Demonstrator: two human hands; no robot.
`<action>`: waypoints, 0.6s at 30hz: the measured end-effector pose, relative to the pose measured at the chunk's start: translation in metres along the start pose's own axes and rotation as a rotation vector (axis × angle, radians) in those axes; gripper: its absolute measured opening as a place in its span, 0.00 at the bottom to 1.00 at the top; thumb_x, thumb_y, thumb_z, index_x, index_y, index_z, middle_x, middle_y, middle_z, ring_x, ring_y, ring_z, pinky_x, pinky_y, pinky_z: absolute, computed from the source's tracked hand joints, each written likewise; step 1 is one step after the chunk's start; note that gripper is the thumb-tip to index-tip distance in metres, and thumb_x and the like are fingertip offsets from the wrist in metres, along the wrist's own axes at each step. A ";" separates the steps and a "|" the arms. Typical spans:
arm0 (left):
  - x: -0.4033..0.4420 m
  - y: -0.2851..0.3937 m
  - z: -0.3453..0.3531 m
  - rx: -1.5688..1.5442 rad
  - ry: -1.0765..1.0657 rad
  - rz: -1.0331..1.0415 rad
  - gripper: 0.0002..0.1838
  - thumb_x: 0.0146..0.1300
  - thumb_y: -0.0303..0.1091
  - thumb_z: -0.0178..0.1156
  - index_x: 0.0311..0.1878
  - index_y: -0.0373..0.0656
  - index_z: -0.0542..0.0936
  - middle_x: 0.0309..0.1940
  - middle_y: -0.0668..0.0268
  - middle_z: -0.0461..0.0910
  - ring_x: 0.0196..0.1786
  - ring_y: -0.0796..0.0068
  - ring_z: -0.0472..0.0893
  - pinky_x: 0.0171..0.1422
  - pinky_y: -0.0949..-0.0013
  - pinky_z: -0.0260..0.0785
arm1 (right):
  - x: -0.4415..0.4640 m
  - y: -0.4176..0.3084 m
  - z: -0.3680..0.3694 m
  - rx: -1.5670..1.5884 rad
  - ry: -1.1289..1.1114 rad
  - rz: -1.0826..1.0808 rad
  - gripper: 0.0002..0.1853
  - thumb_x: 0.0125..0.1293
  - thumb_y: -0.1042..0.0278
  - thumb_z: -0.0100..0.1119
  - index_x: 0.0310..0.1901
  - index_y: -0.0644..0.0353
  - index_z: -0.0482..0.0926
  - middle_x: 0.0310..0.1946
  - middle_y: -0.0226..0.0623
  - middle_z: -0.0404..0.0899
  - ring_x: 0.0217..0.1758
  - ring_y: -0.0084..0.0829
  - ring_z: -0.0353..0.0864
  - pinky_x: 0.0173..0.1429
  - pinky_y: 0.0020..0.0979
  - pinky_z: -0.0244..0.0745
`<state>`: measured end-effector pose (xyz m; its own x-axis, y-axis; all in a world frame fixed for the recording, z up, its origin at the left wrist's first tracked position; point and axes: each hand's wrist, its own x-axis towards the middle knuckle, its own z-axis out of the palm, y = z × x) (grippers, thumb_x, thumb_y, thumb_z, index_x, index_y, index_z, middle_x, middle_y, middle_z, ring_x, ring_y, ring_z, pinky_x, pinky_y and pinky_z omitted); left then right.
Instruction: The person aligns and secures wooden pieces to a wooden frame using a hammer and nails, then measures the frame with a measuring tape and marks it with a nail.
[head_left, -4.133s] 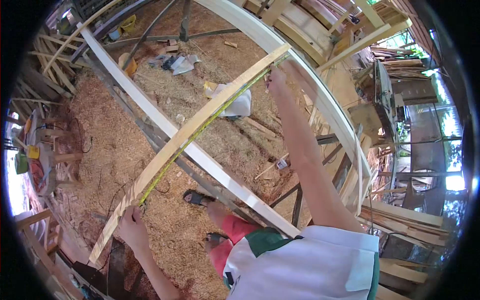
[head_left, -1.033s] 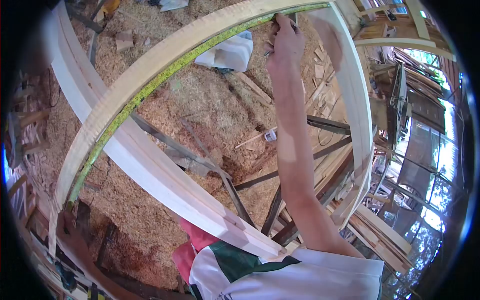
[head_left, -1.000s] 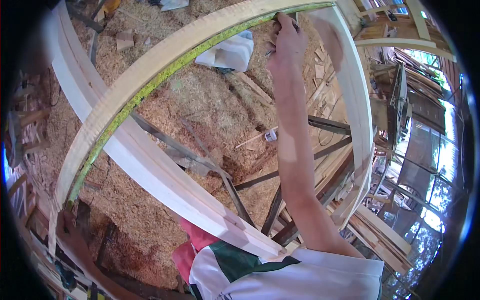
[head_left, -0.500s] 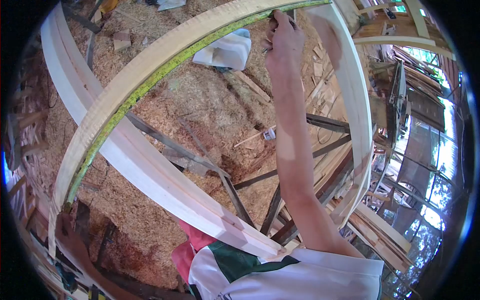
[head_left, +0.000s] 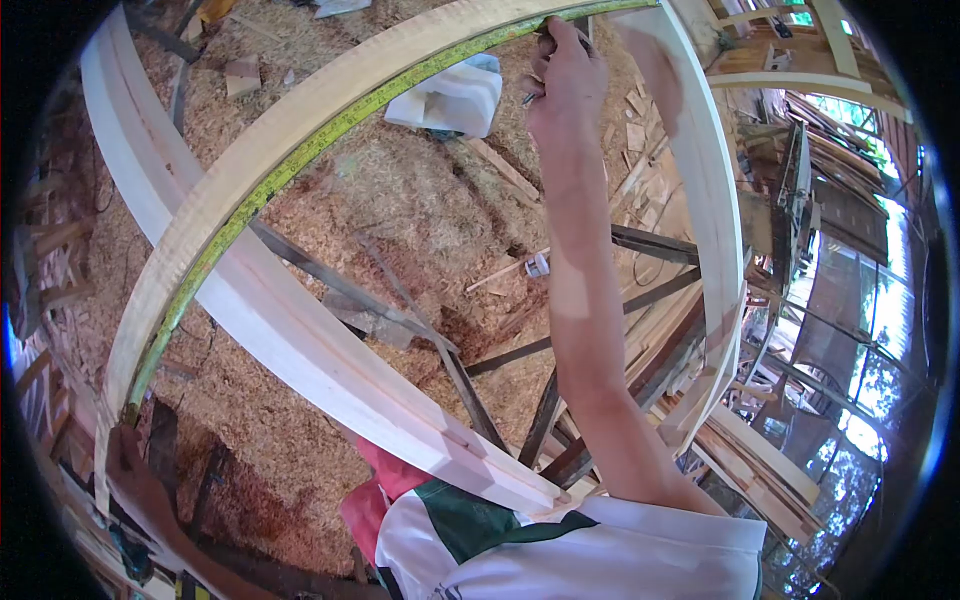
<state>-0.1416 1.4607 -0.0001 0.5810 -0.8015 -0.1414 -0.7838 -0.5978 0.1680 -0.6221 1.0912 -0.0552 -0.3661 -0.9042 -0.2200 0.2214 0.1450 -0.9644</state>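
From where I stand, there is 1 view to go by, the head view, and its rim fades to black on both sides. A long, pale, curved wooden strip [head_left: 270, 130] arches from the lower left up to the top edge, where part of it is cut off. A yellow measuring tape [head_left: 302, 158] lies along its inner edge, and its printed marks are too small to read. The right hand [head_left: 570, 85] is up near the top, fingers drawn in narrow, 1 fingertip touching the tape. Whether it pinches or only presses, I cannot tell; something small and thin pokes out by the curled fingers, too obscure to name. The left hand [head_left: 135, 470] sits in shadow at the tape's lower end, fingertips up by the strip, its grip hard to make out. The strip crosses over a broad white wooden beam [head_left: 330, 350], hiding a piece of it. A second pale curved beam [head_left: 715, 200] stands to the right of the right forearm. Through the gap I see wood shavings [head_left: 400, 210] on the ground, a crumpled white object [head_left: 460, 98] partly covered by the tape, and a small white cup-like container [head_left: 537, 266] near the forearm. A white and green shirt [head_left: 620, 545] fills the bottom, cut off by the edge.
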 end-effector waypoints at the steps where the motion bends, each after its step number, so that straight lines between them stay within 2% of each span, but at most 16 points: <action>1: 0.001 0.003 0.000 -0.038 -0.025 -0.035 0.18 0.75 0.40 0.54 0.50 0.32 0.81 0.39 0.54 0.84 0.41 0.66 0.81 0.51 0.62 0.71 | 0.000 -0.001 -0.001 0.014 -0.004 0.003 0.08 0.69 0.66 0.58 0.31 0.54 0.73 0.22 0.23 0.69 0.18 0.15 0.60 0.20 0.25 0.53; 6: 0.004 0.000 0.001 -0.127 -0.099 -0.104 0.20 0.74 0.40 0.55 0.55 0.30 0.81 0.44 0.51 0.84 0.46 0.63 0.82 0.54 0.61 0.72 | 0.002 -0.003 -0.002 -0.038 -0.004 -0.009 0.08 0.69 0.66 0.58 0.32 0.54 0.73 0.23 0.24 0.70 0.19 0.16 0.62 0.21 0.24 0.55; 7: 0.006 0.001 0.003 -0.021 -0.109 -0.109 0.20 0.74 0.41 0.56 0.55 0.31 0.81 0.45 0.51 0.84 0.47 0.62 0.82 0.56 0.61 0.71 | 0.002 -0.003 -0.003 -0.038 -0.023 -0.012 0.07 0.69 0.66 0.58 0.33 0.54 0.74 0.25 0.24 0.71 0.21 0.17 0.63 0.22 0.24 0.57; 8: 0.007 0.000 0.003 0.093 -0.116 -0.124 0.20 0.74 0.41 0.57 0.55 0.31 0.81 0.46 0.51 0.84 0.48 0.60 0.82 0.57 0.60 0.71 | 0.000 -0.004 -0.005 -0.079 0.027 -0.022 0.05 0.70 0.66 0.57 0.36 0.56 0.76 0.27 0.25 0.72 0.24 0.17 0.65 0.24 0.24 0.59; 10: 0.003 0.035 -0.001 -0.079 -0.095 -0.227 0.19 0.73 0.40 0.58 0.55 0.32 0.81 0.48 0.50 0.84 0.50 0.57 0.82 0.59 0.60 0.71 | -0.006 -0.003 -0.007 -0.158 0.044 -0.029 0.07 0.70 0.68 0.56 0.45 0.59 0.79 0.30 0.26 0.73 0.29 0.17 0.68 0.27 0.22 0.61; 11: 0.002 0.016 0.005 -0.004 -0.037 -0.137 0.19 0.72 0.39 0.59 0.55 0.33 0.81 0.48 0.49 0.84 0.50 0.58 0.82 0.58 0.60 0.71 | -0.001 0.000 -0.017 -0.200 0.019 -0.036 0.11 0.71 0.69 0.55 0.50 0.61 0.80 0.32 0.27 0.74 0.31 0.17 0.69 0.29 0.20 0.61; 12: 0.004 0.004 0.009 -0.050 -0.066 -0.188 0.18 0.71 0.39 0.60 0.54 0.34 0.82 0.48 0.50 0.84 0.51 0.58 0.83 0.58 0.61 0.71 | 0.000 0.005 -0.026 -0.359 -0.042 -0.153 0.14 0.71 0.70 0.53 0.55 0.62 0.79 0.31 0.26 0.73 0.30 0.17 0.67 0.28 0.20 0.60; 13: 0.002 0.009 0.010 -0.020 -0.008 -0.175 0.19 0.70 0.41 0.61 0.54 0.35 0.83 0.47 0.51 0.85 0.52 0.57 0.84 0.59 0.61 0.71 | -0.002 0.007 -0.036 -0.514 -0.103 -0.284 0.17 0.71 0.72 0.51 0.59 0.62 0.79 0.30 0.25 0.72 0.29 0.17 0.66 0.27 0.19 0.58; 14: 0.001 0.028 0.004 0.032 -0.003 -0.190 0.20 0.69 0.44 0.62 0.53 0.37 0.83 0.47 0.51 0.85 0.53 0.55 0.84 0.61 0.60 0.71 | -0.007 0.004 -0.044 -0.548 -0.117 -0.328 0.18 0.72 0.73 0.49 0.60 0.65 0.77 0.31 0.26 0.72 0.28 0.17 0.64 0.26 0.19 0.57; 16: -0.006 0.032 0.004 0.004 0.044 -0.168 0.21 0.69 0.46 0.61 0.53 0.37 0.83 0.47 0.51 0.85 0.53 0.55 0.84 0.61 0.59 0.71 | -0.016 -0.016 -0.063 -0.199 -0.349 -0.230 0.19 0.72 0.72 0.47 0.61 0.71 0.75 0.33 0.30 0.71 0.28 0.17 0.62 0.26 0.20 0.56; 17: -0.009 0.035 0.004 0.015 0.044 -0.192 0.21 0.69 0.46 0.61 0.53 0.37 0.83 0.47 0.51 0.85 0.53 0.55 0.84 0.61 0.59 0.71 | -0.022 -0.026 -0.071 0.188 -0.547 -0.065 0.20 0.73 0.71 0.46 0.61 0.74 0.73 0.34 0.32 0.70 0.28 0.17 0.61 0.26 0.20 0.56; 18: -0.008 0.039 0.002 0.048 0.041 -0.189 0.21 0.69 0.47 0.61 0.53 0.37 0.83 0.47 0.51 0.85 0.53 0.55 0.84 0.61 0.59 0.71 | -0.032 -0.036 -0.062 0.285 -0.713 0.031 0.22 0.76 0.62 0.46 0.59 0.74 0.76 0.33 0.34 0.73 0.26 0.22 0.61 0.26 0.19 0.56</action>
<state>-0.1771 1.4434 0.0053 0.7265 -0.6755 -0.1262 -0.6689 -0.7372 0.0955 -0.6740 1.1399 -0.0220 0.2939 -0.9558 -0.0046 0.4819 0.1523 -0.8629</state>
